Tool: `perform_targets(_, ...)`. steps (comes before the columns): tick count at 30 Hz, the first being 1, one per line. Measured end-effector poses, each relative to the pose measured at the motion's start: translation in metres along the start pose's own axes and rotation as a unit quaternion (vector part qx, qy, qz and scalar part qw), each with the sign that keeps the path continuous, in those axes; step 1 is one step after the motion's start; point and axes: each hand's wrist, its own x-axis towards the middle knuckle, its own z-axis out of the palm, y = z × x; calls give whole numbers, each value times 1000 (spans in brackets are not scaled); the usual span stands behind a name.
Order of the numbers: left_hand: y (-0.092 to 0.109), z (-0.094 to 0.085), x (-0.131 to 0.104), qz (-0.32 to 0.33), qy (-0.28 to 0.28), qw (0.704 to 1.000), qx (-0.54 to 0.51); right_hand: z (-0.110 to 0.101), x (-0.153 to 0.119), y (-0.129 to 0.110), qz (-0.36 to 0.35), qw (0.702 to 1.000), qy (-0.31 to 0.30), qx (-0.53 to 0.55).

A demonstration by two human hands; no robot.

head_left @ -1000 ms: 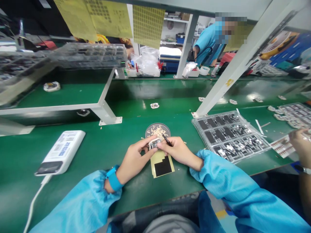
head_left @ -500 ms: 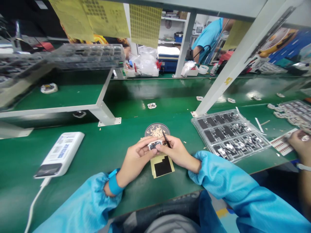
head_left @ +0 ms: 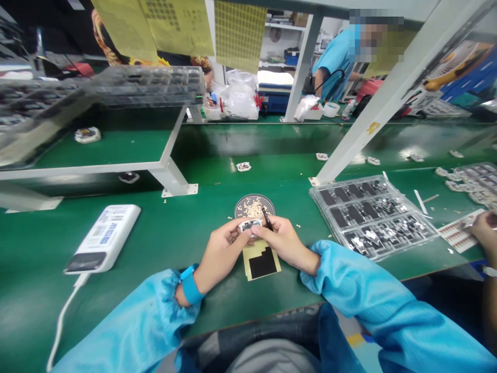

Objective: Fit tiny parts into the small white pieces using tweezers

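Observation:
Between my two hands is a small white-framed electronic part [head_left: 250,226] with dark innards. My left hand [head_left: 218,249] grips its left side with thumb and fingers. The thumb of my right hand [head_left: 288,244] presses on the part's face from the right, while black tweezers [head_left: 267,219] stick up from between that hand's fingers. Just beyond the hands lies a round perforated dish [head_left: 238,208] holding many small tan pieces. Under the hands, nearer my body, is a yellow backing sheet [head_left: 247,270] with a black adhesive patch on it.
A white box with a cable [head_left: 104,238] lies at left. To the right sits a clear tray [head_left: 338,234] of dark screen-like parts, beside a slanted metal post [head_left: 349,129]. A raised shelf [head_left: 128,166] stands at upper left. A co-worker's hand [head_left: 485,230] is at the far right.
The view has shifted slightly. My left thumb has moved up to the part's lower edge, close to my right thumb. Both hands still hold the part in nearly the same place.

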Motion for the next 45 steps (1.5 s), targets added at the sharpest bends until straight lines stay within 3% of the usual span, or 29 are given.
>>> perform_targets(5,0,2,0,17,20,1000,12,3,-3,-4,19,997,17,76)
perform_targets(9,-4,5,0,36,38,998,39,3,-4,-1,-4,997,24,76)
perform_targets(15,-9,16,3,68,111,990,56,2,3,2,-9,991,39,127)
perform_targets(22,-9,17,9,54,94,993,44,1,8,-1,1,994,75,82)
perform_targets(26,-8,8,12,47,71,996,39,-1,11,2,-26,999,31,18)
perform_targets(28,-7,5,12,64,68,993,66,-2,13,3,-42,999,11,-2)
perform_targets(33,-8,7,5,102,50,984,138,0,14,1,-79,995,37,-40)
perform_targets(38,-12,13,3,95,77,987,108,7,13,1,-95,992,72,-38)
perform_targets(45,-7,16,1,104,96,983,115,8,12,0,-105,993,48,-16)
